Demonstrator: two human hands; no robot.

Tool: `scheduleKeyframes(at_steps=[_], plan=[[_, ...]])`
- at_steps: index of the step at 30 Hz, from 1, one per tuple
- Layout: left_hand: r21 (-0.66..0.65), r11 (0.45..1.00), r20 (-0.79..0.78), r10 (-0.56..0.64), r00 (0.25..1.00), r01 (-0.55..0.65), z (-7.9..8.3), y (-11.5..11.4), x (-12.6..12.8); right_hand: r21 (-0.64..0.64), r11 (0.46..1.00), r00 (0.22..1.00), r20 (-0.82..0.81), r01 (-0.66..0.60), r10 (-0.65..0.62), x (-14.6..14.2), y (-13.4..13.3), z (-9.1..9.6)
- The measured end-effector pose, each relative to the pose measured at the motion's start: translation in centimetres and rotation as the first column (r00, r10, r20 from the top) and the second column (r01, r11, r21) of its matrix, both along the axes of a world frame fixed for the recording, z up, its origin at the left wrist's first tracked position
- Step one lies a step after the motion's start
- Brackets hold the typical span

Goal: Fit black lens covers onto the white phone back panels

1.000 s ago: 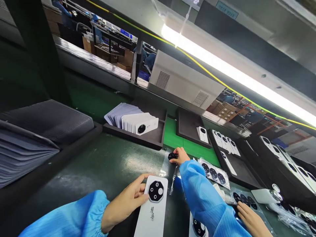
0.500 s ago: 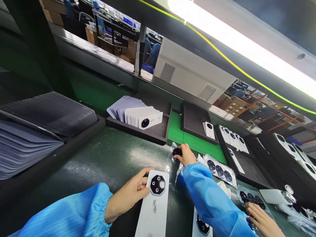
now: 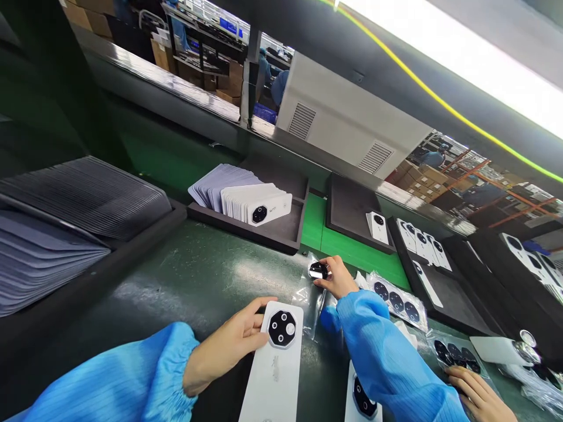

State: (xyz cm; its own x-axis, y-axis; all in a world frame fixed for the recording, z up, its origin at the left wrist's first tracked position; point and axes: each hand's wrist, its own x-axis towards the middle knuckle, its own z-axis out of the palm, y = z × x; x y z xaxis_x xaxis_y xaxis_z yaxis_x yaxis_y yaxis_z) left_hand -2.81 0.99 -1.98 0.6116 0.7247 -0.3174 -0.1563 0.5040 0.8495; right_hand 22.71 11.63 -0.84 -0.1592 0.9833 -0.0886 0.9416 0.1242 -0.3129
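Observation:
My left hand (image 3: 235, 337) grips the edge of a white phone back cover (image 3: 275, 375) with an octagonal black camera area, thumb on its front. My right hand (image 3: 341, 276) pinches a round black camera lens cover (image 3: 317, 270) by its right edge, over a clear plastic bag (image 3: 313, 305). The disc catches a white glare. Partly hidden below my right sleeve lies a second white back cover (image 3: 352, 404). Right of my right hand, a clear strip pack (image 3: 398, 300) holds several similar black discs.
Another person's hand (image 3: 481, 392) rests by a bag of black discs (image 3: 455, 351) at right. A dark tray (image 3: 246, 234) with fanned white covers stands behind. Racked dark panels (image 3: 88, 196) fill the left. More trays (image 3: 352, 214) line the back right. A lamp (image 3: 461, 53) hangs above.
The black lens cover has tilted in my right hand and now shows a bright reflection. My left hand keeps its grip on the back cover. The view has shifted slightly.

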Motion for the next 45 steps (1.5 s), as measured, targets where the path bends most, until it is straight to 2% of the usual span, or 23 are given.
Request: scheduleKeyframes(at_steps=[5, 14, 19, 24, 29, 34, 39, 45], plan=[[-0.01, 1.0, 0.002, -0.011, 1.0, 0.011, -0.3, 0.0, -0.2, -0.015, 0.999, 0.999, -0.011, 0.048, -0.048, -0.5, -0.5, 1.2], [-0.016, 0.999, -0.03, -0.04, 0.999, 0.04, 0.0, -0.1, -0.2, -0.057, 0.998, 0.999, -0.042, 0.03, -0.032, -1.2, -1.7, 2.9], [-0.007, 0.999, -0.039, -0.039, 0.999, 0.038, 0.0, 0.0, -0.1, -0.052, 0.998, 0.997, -0.056, 0.046, -0.049, -1.2, -1.9, 3.4], [-0.02, 0.999, -0.065, -0.035, 0.997, 0.033, 0.1, 0.0, 0.1, -0.013, 0.997, 0.994, -0.083, 0.077, -0.077, -0.9, -2.7, 5.0], [-0.025, 0.999, -0.041, -0.025, 0.999, 0.024, 0.2, -0.2, 0.3, 0.006, 0.992, 0.984, -0.127, 0.125, -0.123, -1.1, -5.2, 6.4], [-0.032, 0.999, -0.041, -0.039, 0.998, 0.038, 0.3, -0.3, 0.4, -0.036, 0.995, 0.942, -0.321, 0.094, -0.101, -2.0, -8.8, 6.8], [-0.034, 0.998, -0.025, -0.047, 0.999, 0.046, 0.0, -0.4, 0.6, -0.064, 0.996, 0.932, -0.353, 0.062, -0.081, -3.0, -11.7, 6.8], [-0.048, 0.998, -0.026, -0.049, 0.998, 0.048, -0.2, -0.6, 0.6, -0.111, 0.988, 0.916, -0.377, 0.105, -0.139, -3.1, -13.0, 6.0]])
